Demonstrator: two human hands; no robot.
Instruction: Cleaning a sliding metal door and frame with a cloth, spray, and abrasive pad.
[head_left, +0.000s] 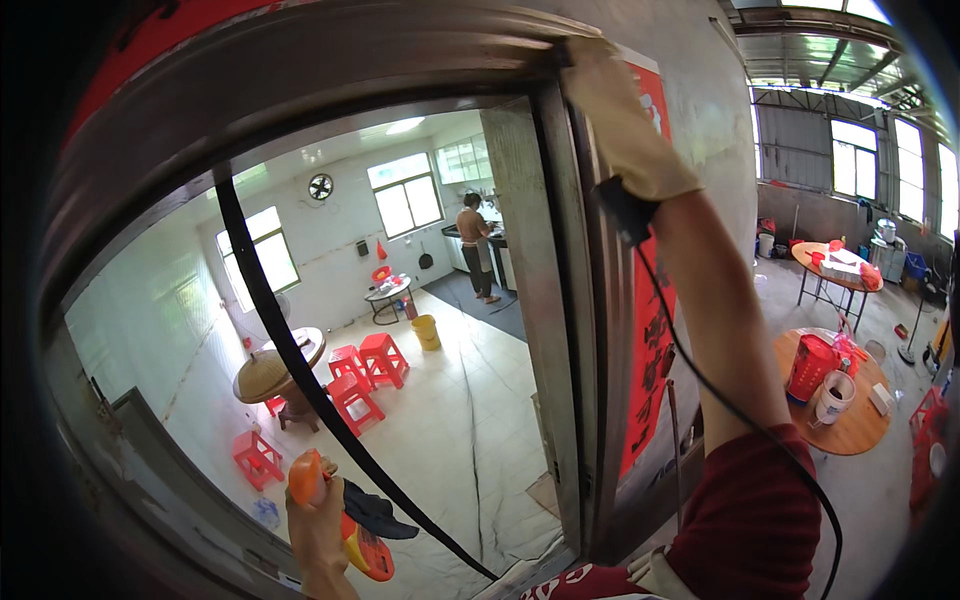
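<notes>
My left hand (318, 520), bare, is wrapped round a spray bottle (367, 553) with an orange head and a yellow-and-red body. A dark cloth-like piece (376, 512) hangs beside that hand. My right hand (615, 110), in a beige glove, reaches up to the top right corner of the dark metal door frame (440, 72) and touches it. Its fingertips are blurred against the frame, so whether they grip anything does not show. A black box on a cable (628, 208) sits at my right wrist, the cable running down along my arm.
Through the doorway are red stools (383, 360), a round table with a woven cover (262, 375), a yellow bucket (426, 332) and a person (474, 240) at a counter. A black strip (290, 350) crosses the opening. Outside at right stands a round wooden table (850, 432) holding buckets.
</notes>
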